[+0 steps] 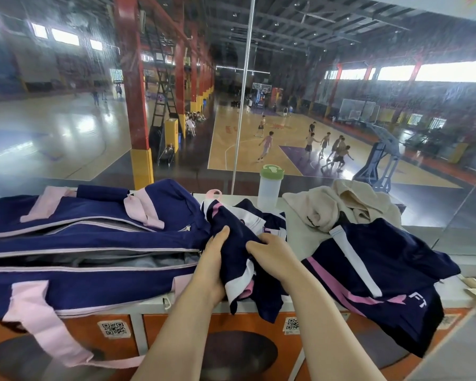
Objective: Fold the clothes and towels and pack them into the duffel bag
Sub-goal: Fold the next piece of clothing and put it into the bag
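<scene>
Both hands grip the bunched navy garment point(238, 251) beside the open duffel bag point(94, 243): left hand point(213, 259) clasps its edge, right hand point(270, 253) pinches the top, probably mid-fold. Next: flatten, fold, slide into bag. Towel point(338, 207) and shorts point(382, 273) wait.

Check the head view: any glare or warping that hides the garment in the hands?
Head view: wide-angle warping bends the edges; glare and reflections streak the glass pane; left hand, right hand and navy garment are evenly lit, sharp.
</scene>
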A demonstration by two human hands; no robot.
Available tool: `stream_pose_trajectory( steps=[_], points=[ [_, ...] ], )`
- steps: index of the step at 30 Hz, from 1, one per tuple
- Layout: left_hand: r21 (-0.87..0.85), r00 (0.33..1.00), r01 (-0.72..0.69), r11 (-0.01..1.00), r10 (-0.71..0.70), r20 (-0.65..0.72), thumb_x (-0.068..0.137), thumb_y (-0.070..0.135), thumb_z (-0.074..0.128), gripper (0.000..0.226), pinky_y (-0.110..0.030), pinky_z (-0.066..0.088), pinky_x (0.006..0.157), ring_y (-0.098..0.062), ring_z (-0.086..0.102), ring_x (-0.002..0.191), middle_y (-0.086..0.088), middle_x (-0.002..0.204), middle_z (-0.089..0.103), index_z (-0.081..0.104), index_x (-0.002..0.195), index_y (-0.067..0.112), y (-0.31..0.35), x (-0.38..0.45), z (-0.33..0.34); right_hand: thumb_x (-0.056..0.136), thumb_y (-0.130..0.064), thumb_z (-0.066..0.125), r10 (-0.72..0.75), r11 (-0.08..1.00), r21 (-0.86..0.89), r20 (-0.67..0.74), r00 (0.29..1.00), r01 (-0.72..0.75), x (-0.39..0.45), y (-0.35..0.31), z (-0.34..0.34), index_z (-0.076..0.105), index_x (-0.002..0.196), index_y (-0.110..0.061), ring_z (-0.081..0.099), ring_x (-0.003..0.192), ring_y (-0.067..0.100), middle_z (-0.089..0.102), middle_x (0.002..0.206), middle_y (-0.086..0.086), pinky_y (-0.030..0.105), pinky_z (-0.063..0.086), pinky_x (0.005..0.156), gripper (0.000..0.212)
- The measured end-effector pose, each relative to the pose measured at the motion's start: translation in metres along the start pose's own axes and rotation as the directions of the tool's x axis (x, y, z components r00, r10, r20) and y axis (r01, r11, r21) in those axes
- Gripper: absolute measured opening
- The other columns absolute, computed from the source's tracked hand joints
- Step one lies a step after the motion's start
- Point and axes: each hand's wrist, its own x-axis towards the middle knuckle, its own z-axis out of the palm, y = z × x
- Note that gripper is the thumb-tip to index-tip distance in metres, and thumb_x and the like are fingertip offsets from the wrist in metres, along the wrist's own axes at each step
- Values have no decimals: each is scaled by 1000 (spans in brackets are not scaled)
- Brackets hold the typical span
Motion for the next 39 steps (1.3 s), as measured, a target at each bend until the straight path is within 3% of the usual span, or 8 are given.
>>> stream_pose_trajectory(
  steps=[6, 12, 15, 20, 27, 34, 37, 39],
  points=[
    [99, 987, -132, 986, 140, -81, 91, 16, 63, 36, -46, 57, 82, -34, 70, 98, -14, 107, 72, 59, 126, 23, -6, 7, -2, 71, -35, 55, 84, 996, 5, -8, 996, -84, 7, 5, 3, 45, 74, -21, 45, 63, 14, 49, 74, -2, 26, 36, 59, 18],
    [79, 978, -203, 976, 206, -31, 90, 6, 61, 42, -43, 58, 76, -33, 70, 98, -15, 111, 71, 58, 128, 25, -6, 3, -3, 56, -70, 72, 123, 977, 184, -51, 991, -111, 10, 10, 9, 41, 135, -18, 63, 99, 14, 61, 117, -5, 35, 55, 85, 99],
    [94, 970, -240, 966, 242, -8, 90, 5, 61, 42, -39, 58, 69, -33, 71, 96, -15, 111, 71, 57, 129, 24, 1, -3, 2, 71, -55, 75, 95, 953, 293, -28, 995, -83, 7, 5, 5, 41, 119, -21, 62, 92, 11, 60, 105, -8, 29, 54, 77, 68],
    [124, 951, -309, 943, 304, 63, 91, 7, 60, 40, -42, 58, 74, -33, 70, 98, -14, 112, 71, 58, 127, 24, 25, -20, 15, 67, -58, 77, 27, 898, 437, 51, 998, -47, 1, -8, 3, 41, 139, -26, 65, 103, 14, 61, 124, -4, 37, 54, 92, 87],
    [249, 908, -418, 873, 409, 91, 92, 10, 60, 40, -39, 57, 77, -26, 70, 99, -4, 111, 72, 57, 127, 29, 46, -36, 17, 78, -35, 76, -114, 807, 583, -7, 993, 97, -4, -28, 13, 51, 132, -21, 71, 96, 17, 69, 114, 2, 36, 58, 86, 61],
    [673, 876, -400, 623, 476, 80, 95, 22, 55, 36, -27, 54, 83, -7, 68, 97, 11, 109, 70, 52, 128, 37, 63, -51, -7, 86, -12, 63, -231, 882, 383, -158, 960, 275, -1, -40, 42, 55, 121, -25, 64, 92, 3, 64, 106, -12, 16, 54, 71, 38],
    [767, 890, -332, 550, 451, 62, 98, 28, 52, 24, -19, 49, 77, 3, 63, 93, 20, 107, 65, 51, 119, 40, 83, -68, -28, 85, -11, 61, -251, 899, 332, -144, 957, 286, 2, -47, 55, 56, 122, -34, 63, 100, 10, 64, 110, -11, 33, 56, 85, 44],
    [901, 847, -282, 330, 527, 72, 98, 29, 52, 28, -22, 45, 84, 4, 57, 99, 19, 114, 59, 48, 124, 39, 104, -78, -49, 84, -10, 60, -265, 906, 300, -145, 953, 298, 3, -54, 63, 57, 116, -39, 62, 100, 10, 64, 108, -13, 38, 54, 89, 43]
  ],
)
